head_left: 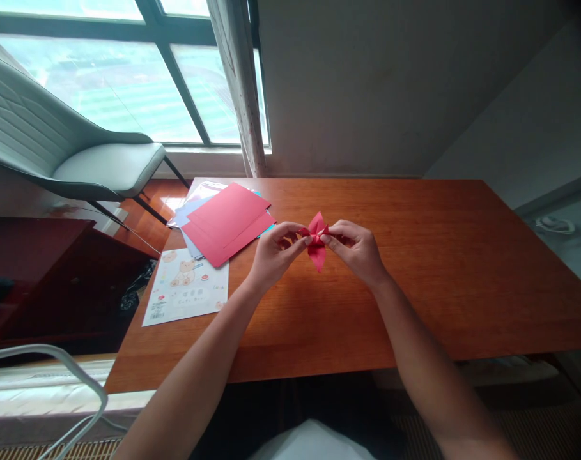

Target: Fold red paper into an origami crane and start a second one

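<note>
Both hands hold a red folded-paper flower (317, 259) above the middle of the wooden table. One pointed petal rises toward the far side and another points down toward me. My left hand (278, 252) pinches the flower's left side between thumb and fingers. From the right, my right hand (360, 249) grips the opposite side in a pinch, its thumb near the flower's centre. The side petals are partly hidden behind my fingers.
Red paper sheets (230, 220) lie on other papers and a clear plastic sleeve at the table's (438, 268) left. Nearer me rests a white sheet with bear drawings (185, 294). A grey chair (110, 166) stands by the window. A white cable (74, 370) curves at lower left.
</note>
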`<action>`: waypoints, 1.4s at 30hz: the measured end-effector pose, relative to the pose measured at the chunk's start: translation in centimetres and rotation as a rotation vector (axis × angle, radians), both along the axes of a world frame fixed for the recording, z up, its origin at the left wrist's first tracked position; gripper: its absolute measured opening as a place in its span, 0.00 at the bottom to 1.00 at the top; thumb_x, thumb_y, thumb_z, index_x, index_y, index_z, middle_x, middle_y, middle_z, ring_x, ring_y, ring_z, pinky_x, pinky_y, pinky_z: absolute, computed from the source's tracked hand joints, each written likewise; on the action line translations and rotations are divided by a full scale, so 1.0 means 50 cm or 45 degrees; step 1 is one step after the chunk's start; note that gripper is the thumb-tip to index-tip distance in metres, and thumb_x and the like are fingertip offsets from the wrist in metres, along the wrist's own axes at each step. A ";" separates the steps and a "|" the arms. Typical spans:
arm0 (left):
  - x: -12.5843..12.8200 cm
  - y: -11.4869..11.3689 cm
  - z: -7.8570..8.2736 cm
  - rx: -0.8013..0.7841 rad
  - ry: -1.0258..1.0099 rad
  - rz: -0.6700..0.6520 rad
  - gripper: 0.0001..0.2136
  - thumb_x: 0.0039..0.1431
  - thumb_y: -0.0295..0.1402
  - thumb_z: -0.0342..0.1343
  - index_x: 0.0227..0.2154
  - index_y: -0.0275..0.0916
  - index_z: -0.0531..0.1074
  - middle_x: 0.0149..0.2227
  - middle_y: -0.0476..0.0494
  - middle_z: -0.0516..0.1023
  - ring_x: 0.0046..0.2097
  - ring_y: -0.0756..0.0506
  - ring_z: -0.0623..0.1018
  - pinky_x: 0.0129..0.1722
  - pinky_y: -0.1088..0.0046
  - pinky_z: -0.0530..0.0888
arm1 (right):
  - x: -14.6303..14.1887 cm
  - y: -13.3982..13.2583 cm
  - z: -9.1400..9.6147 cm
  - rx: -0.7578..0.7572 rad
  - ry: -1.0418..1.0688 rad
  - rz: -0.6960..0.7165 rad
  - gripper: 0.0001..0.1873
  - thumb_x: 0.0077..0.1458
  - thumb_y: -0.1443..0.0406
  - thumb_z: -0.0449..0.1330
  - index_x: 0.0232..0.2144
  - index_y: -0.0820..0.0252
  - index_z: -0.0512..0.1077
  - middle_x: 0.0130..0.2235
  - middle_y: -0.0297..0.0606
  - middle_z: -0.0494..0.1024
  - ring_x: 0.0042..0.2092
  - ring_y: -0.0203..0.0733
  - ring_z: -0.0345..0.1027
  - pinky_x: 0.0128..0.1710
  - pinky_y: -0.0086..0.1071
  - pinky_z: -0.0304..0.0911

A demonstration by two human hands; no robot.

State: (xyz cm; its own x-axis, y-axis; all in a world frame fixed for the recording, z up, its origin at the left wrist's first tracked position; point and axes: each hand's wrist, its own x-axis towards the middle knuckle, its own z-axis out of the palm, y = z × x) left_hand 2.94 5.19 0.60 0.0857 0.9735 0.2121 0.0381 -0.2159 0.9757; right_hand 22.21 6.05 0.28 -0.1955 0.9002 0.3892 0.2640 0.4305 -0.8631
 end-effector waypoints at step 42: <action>-0.005 -0.012 0.024 -0.310 -0.199 -0.023 0.17 0.61 0.49 0.58 0.37 0.38 0.76 0.40 0.41 0.82 0.38 0.47 0.78 0.36 0.74 0.71 | 0.010 0.013 -0.018 -0.341 0.311 0.057 0.14 0.50 0.54 0.71 0.36 0.54 0.81 0.38 0.38 0.84 0.39 0.44 0.77 0.36 0.35 0.70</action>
State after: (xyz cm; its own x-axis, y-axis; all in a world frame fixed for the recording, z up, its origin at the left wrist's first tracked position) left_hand 2.70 4.61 1.82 0.0882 0.9960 -0.0157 -0.1186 0.0261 0.9926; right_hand 22.70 6.68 -0.60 -0.1676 0.9691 0.1809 0.0224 0.1872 -0.9821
